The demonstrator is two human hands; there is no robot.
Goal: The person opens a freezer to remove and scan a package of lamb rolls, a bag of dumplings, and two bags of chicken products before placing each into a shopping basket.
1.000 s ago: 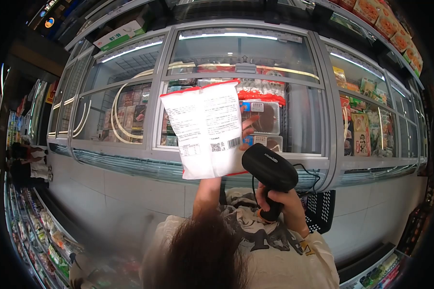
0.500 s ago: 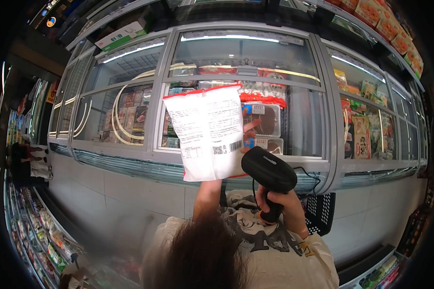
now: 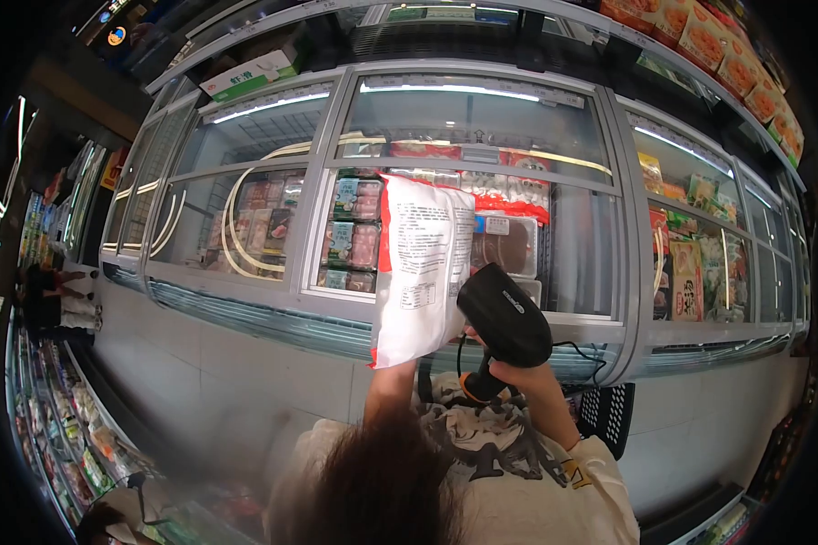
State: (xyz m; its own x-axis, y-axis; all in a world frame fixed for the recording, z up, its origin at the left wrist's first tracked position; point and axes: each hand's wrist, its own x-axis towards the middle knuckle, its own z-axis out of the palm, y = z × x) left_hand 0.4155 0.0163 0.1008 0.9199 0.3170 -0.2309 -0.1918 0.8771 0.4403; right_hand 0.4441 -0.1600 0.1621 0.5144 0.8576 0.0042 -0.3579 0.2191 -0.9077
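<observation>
A white plastic food bag (image 3: 424,272) with red edges and printed text stands upright over the open freezer section. My left hand holds it from behind; its fingers are hidden and only the wrist (image 3: 394,377) shows below the bag. My right hand (image 3: 523,374) is wrapped round the handle of a black barcode scanner (image 3: 507,313). The scanner's head points up-left at the bag's right side and overlaps its edge in view. A cable runs from the scanner toward the right.
A chest freezer with a grey frame (image 3: 618,218) and sliding glass lids stretches across. Inside lie packed meat trays (image 3: 341,241), red-and-white bags (image 3: 518,193) and a brown tray (image 3: 509,245). A black basket (image 3: 606,418) is at my right. Stocked shelves (image 3: 86,454) stand at lower left.
The bag has turned, so its right side faces the scanner and its face looks narrower. The scanner has tilted and come closer to the bag. The left fingers that showed behind it are hidden now.
</observation>
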